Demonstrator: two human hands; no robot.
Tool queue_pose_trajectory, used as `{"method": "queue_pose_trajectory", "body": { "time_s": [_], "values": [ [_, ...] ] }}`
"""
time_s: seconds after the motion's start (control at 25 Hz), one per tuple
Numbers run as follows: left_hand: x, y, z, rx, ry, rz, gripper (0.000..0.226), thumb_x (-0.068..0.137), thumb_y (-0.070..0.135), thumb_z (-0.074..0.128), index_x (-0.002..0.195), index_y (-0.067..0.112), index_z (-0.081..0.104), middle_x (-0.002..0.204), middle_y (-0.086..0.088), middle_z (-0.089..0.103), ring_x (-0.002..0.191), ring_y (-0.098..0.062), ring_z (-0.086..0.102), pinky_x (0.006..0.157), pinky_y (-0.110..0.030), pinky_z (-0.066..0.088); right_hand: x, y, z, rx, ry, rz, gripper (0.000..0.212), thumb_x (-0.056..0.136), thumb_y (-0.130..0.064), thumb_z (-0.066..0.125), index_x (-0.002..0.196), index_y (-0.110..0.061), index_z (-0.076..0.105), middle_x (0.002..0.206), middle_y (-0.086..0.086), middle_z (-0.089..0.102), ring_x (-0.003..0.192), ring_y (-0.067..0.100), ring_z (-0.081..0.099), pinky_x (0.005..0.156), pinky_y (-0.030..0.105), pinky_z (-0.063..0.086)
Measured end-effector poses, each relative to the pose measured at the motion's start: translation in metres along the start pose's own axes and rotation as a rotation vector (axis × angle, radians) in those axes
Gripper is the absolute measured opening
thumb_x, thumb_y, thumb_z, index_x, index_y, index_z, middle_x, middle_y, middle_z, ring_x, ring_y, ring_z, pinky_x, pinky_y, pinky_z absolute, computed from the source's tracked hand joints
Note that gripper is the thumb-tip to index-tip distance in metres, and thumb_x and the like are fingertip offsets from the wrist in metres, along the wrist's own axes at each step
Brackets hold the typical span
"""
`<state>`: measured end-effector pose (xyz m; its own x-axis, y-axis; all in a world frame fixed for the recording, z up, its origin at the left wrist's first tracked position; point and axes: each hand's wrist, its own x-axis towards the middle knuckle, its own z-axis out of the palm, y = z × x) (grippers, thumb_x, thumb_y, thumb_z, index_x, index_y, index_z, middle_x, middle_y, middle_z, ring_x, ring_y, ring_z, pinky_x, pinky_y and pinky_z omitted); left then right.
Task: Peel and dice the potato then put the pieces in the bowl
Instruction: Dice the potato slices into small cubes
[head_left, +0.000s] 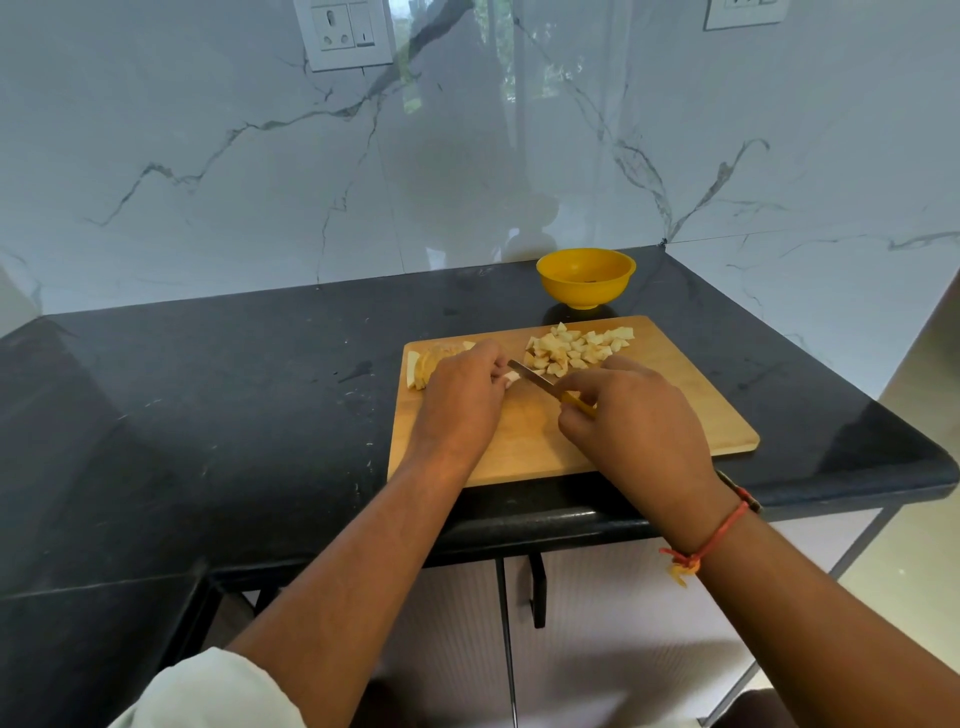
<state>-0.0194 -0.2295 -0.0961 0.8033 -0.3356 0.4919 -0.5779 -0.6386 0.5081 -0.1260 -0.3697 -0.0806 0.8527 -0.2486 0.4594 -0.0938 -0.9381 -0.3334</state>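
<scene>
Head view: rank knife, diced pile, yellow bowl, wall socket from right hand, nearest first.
1. knife: gripped in the right hand.
2. diced pile: just beyond, on the board.
3. yellow bowl: behind the board.
4. wall socket: far upper left.

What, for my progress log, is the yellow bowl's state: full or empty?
Empty of potato as far as shows: the bowl has a bare yellow inside, and the diced pieces lie heaped on the cutting board.
</scene>
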Motion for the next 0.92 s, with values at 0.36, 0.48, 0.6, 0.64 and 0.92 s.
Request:
{"method": "queue_pose_trajectory", "body": {
  "time_s": [0.36, 0.48, 0.6, 0.64, 0.92],
  "values": [
    [0.006, -0.007, 0.000, -0.075, -0.011, -0.032, 0.009, 0.092, 0.017, 0.071, 0.098, 0.023, 0.068, 0.089, 0.010, 0.071, 0.083, 0.001, 0.064, 0.073, -0.012, 0.048, 0.011, -0.010, 0.012, -0.018, -0.036, 0.000, 0.026, 0.095, -0.036, 0.059, 0.118, -0.035, 0.070, 0.100, -0.005, 0.058, 0.083, 0.011, 0.052, 0.071, 0.025, 0.048],
    [0.005, -0.006, 0.001, -0.070, -0.001, -0.039, 0.009, 0.091, 0.018, 0.072, 0.096, 0.024, 0.067, 0.086, 0.012, 0.069, 0.080, 0.002, 0.063, 0.071, -0.011, 0.047, 0.012, -0.014, 0.015, -0.034, -0.057, -0.026, 0.026, 0.097, -0.033, 0.055, 0.118, -0.036, 0.070, 0.099, -0.004, 0.057, 0.083, 0.013, 0.055, 0.070, 0.027, 0.050],
    [0.005, -0.004, 0.001, -0.062, 0.027, -0.040, 0.010, 0.091, 0.018, 0.072, 0.091, 0.026, 0.065, 0.082, 0.013, 0.066, 0.078, 0.000, 0.062, 0.072, -0.018, 0.052, 0.006, -0.010, 0.008, -0.122, -0.064, -0.066, 0.027, 0.100, -0.030, 0.052, 0.122, -0.038, 0.066, 0.100, -0.004, 0.056, 0.082, 0.013, 0.056, 0.068, 0.028, 0.051],
    [0.005, -0.004, 0.001, -0.061, 0.030, -0.040, 0.011, 0.090, 0.018, 0.072, 0.090, 0.026, 0.064, 0.081, 0.013, 0.066, 0.077, 0.000, 0.062, 0.072, -0.021, 0.054, 0.002, -0.008, 0.005, -0.152, -0.052, -0.079, 0.027, 0.100, -0.030, 0.052, 0.122, -0.038, 0.066, 0.099, -0.005, 0.056, 0.082, 0.013, 0.055, 0.068, 0.028, 0.051],
    [0.004, -0.002, 0.000, -0.066, 0.025, -0.080, 0.012, 0.092, 0.022, 0.071, 0.087, 0.026, 0.061, 0.080, 0.013, 0.064, 0.078, -0.002, 0.060, 0.073, -0.025, 0.053, -0.006, -0.001, -0.001, -0.103, 0.025, -0.059, 0.026, 0.096, -0.036, 0.056, 0.119, -0.038, 0.068, 0.098, -0.007, 0.056, 0.083, 0.012, 0.054, 0.067, 0.030, 0.053]
  ]
}}
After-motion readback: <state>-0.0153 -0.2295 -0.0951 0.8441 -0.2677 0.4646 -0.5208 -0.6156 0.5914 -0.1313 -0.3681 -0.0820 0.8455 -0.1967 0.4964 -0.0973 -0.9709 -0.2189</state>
